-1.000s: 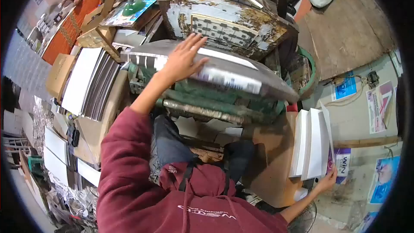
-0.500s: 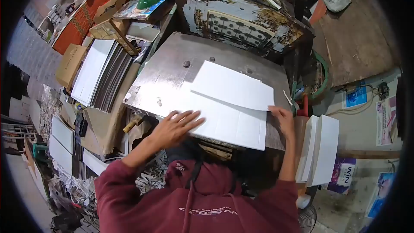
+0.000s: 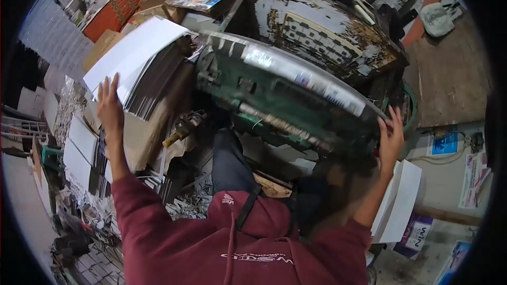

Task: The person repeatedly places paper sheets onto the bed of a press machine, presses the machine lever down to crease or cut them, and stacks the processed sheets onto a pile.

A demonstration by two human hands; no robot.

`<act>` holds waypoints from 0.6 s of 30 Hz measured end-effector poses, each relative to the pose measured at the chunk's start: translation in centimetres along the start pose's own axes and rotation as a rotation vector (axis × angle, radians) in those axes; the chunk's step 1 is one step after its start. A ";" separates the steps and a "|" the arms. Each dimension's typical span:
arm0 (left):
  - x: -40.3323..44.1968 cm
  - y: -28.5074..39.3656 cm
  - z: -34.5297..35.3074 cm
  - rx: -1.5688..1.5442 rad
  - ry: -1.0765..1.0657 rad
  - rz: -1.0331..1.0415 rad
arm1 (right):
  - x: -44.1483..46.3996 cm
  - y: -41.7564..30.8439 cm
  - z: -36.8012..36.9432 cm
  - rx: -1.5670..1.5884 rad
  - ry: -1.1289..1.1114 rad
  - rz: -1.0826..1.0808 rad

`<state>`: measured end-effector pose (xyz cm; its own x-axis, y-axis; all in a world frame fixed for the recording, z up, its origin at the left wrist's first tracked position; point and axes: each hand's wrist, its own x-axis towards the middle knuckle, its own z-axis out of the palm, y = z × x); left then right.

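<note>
My left hand (image 3: 110,106) reaches to the pile on the left, its fingers stretched out along the near edge of the top white sheet (image 3: 138,53). Below that sheet is a thick stack of cardboard sheets (image 3: 158,82). The machine's flat metal plate (image 3: 306,79) is tilted up, so its thin bright edge and dark green underside face me. At the right end of the plate is my right hand (image 3: 391,136), fingers extended and apart; I cannot tell whether they touch it.
White boards (image 3: 398,200) stand at my right beside a purple box (image 3: 414,236). A yellow-handled tool (image 3: 177,134) sits between the stack and the machine. Paper scraps (image 3: 195,195) cover the floor. Behind the plate rises a rusty machine block (image 3: 322,31).
The metal plate has swung from lying flat to tilted up. The white sheets have left it, and a white sheet now tops the left stack. My left hand moved left, my right hand rightward.
</note>
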<state>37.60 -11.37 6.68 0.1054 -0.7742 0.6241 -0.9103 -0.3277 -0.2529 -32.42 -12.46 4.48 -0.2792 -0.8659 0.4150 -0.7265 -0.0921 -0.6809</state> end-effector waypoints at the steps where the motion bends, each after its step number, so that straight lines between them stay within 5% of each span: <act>1: 0.0 -1.1 3.3 0.024 -0.006 -0.015 | -1.1 -0.4 -1.1 -0.031 0.023 0.048; 4: -3.1 -5.4 14.9 -0.152 -0.218 -0.105 | -4.8 4.7 -4.7 -0.354 0.068 0.018; 5: -3.9 -6.4 17.4 -0.180 -0.317 -0.110 | -6.7 6.4 -6.4 -0.353 0.055 0.205; 8: -3.6 -4.4 16.0 -0.201 -0.213 -0.163 | -14.2 16.7 -13.9 -0.756 0.080 0.324; 11: -2.9 -4.9 16.5 -0.210 -0.068 -0.199 | -20.6 17.6 -20.5 -1.063 -0.003 0.962; 14: -3.1 -8.2 21.6 -0.183 -0.429 -0.194 | -25.1 15.8 -21.6 -1.151 -0.030 0.978; 18: -1.5 -2.3 14.4 -0.011 -0.484 -0.434 | -29.9 16.0 -22.1 -1.002 -0.033 0.806</act>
<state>45.33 -17.24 -4.33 0.6307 -0.7299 0.2637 -0.7482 -0.6621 -0.0433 -49.55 22.87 -5.48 -0.8527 -0.5169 0.0756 -0.5168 0.8558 0.0233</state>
